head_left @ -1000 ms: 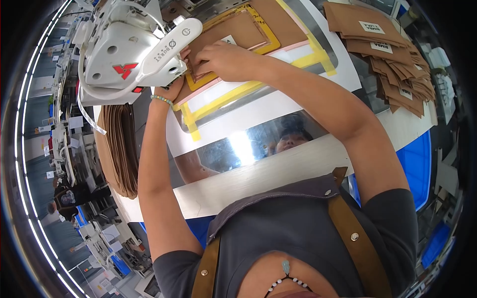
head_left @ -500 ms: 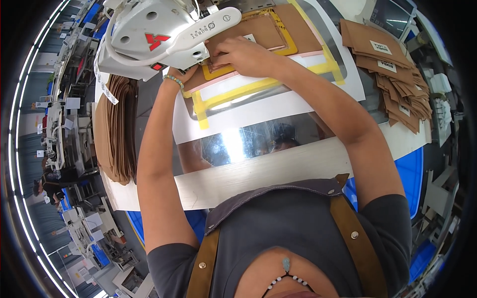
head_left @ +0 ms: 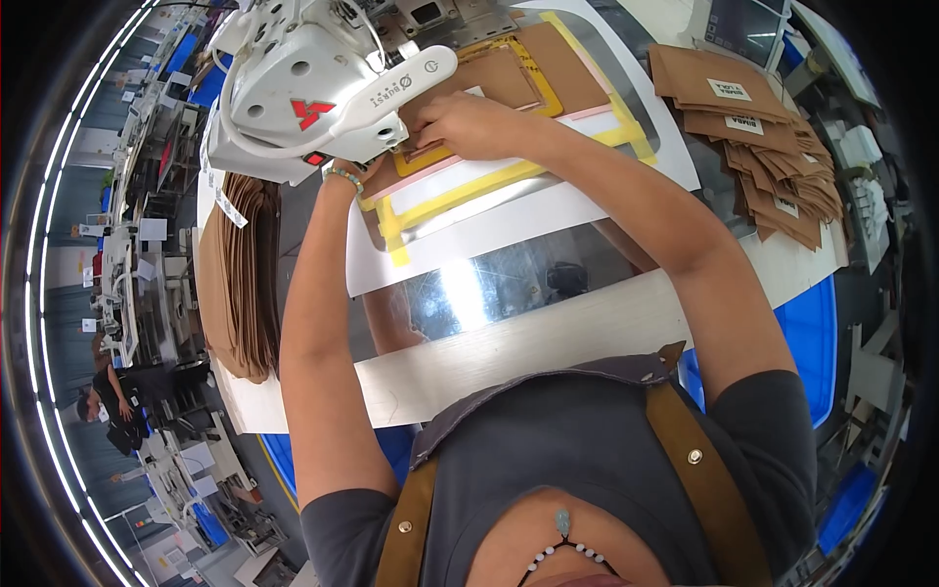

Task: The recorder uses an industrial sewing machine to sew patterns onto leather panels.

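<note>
A white sewing machine head stands at the upper left over a template with a brown panel inside a yellow frame, edged with pink strips and yellow tape. My right hand rests on the frame's lower left part with its fingers bent down close by the needle head; what they pinch, if anything, is hidden. My left hand, wearing a beaded bracelet, is at the template's left edge, its fingers mostly hidden behind the machine. A small white label lies on the panel beside my right fingers.
Stacks of brown pieces lie at right and left. A control screen stands at the back right. A shiny plate fronts the template. Blue bins sit below the table. A co-worker works among machines at far left.
The camera view has shifted, moving the table within the picture. My hands stay at about the same spot on the template, with only slight finger movement.
</note>
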{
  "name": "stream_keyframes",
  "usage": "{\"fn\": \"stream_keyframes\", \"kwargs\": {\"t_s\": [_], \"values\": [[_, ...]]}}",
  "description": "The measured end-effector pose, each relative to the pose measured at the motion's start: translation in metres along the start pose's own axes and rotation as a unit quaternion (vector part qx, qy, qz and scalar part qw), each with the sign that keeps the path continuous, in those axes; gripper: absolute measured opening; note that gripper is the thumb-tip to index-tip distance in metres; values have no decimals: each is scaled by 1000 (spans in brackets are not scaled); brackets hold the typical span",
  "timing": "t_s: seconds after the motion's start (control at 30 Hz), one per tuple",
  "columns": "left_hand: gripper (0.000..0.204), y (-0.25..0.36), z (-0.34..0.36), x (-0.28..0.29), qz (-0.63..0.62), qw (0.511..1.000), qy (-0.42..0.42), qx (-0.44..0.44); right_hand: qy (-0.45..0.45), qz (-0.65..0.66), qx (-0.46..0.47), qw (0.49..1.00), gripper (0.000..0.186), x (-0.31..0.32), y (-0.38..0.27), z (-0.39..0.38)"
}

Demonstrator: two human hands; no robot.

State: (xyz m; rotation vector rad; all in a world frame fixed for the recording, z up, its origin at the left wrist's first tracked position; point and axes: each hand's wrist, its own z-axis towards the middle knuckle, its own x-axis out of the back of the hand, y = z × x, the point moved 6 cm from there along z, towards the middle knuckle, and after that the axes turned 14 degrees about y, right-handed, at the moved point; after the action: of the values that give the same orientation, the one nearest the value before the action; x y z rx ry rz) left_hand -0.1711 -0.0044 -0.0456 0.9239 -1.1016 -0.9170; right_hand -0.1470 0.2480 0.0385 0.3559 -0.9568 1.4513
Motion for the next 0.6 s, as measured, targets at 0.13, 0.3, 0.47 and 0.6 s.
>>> {"fn": "stream_keyframes", "kwargs": {"t_s": [0.13,0.3,0.47,0.6], "values": [[37,23,-10,-2,-211,973,-16,91,-10,1,1,1000,32,-1,-7,3],[39,42,-14,0,-120,991,-50,-5,3,7,4,1000,30,3,-6,5],[46,56,-30,-8,133,970,-81,-185,-124,33,-111,986,31,2,1,9],[44,47,-47,30,355,898,-17,-258,-18,-38,-13,999,32,5,-9,26]]}}
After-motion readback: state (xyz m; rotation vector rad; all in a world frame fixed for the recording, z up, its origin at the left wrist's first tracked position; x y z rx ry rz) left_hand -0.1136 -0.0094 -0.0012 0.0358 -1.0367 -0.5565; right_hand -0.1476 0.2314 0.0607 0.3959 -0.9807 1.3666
